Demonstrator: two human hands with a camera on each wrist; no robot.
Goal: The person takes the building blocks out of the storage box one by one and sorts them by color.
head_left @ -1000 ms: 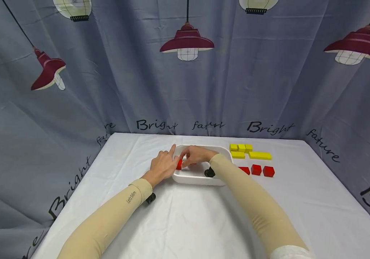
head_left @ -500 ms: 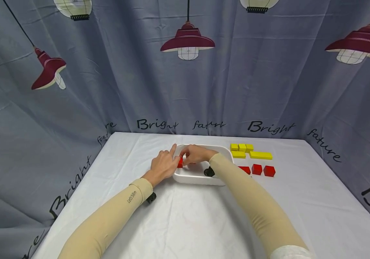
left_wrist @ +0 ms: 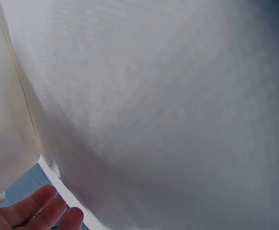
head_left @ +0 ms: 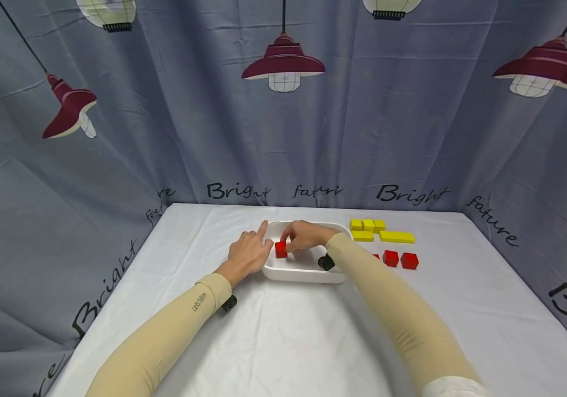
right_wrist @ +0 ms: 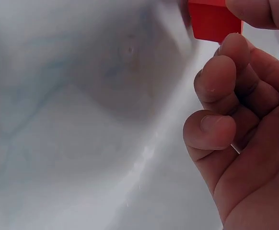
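In the head view, my right hand [head_left: 304,235] reaches into a white tray [head_left: 303,274] and pinches a red block [head_left: 281,250] near its left end. The right wrist view shows the red block [right_wrist: 215,21] between thumb and fingertips, the other fingers [right_wrist: 214,132] loosely curled below. My left hand [head_left: 249,252] rests at the tray's left rim, its index finger straight along the outside and its thumb near the rim. In the left wrist view, several relaxed fingers [left_wrist: 43,208] show beside the pale tray wall [left_wrist: 10,115].
Right of the tray, several yellow blocks [head_left: 396,237] lie grouped together. Nearer the front are red cubes [head_left: 409,261], with another red piece [head_left: 375,256] partly hidden by the right sleeve [head_left: 392,303]. A white cloth [head_left: 283,331] covers the table, and a grey-blue curtain [head_left: 283,143] hangs behind.
The right hand and the red block have shifted slightly right, away from the tray's left wall. More of the block now shows beside the left thumb. The left hand stays at the rim.
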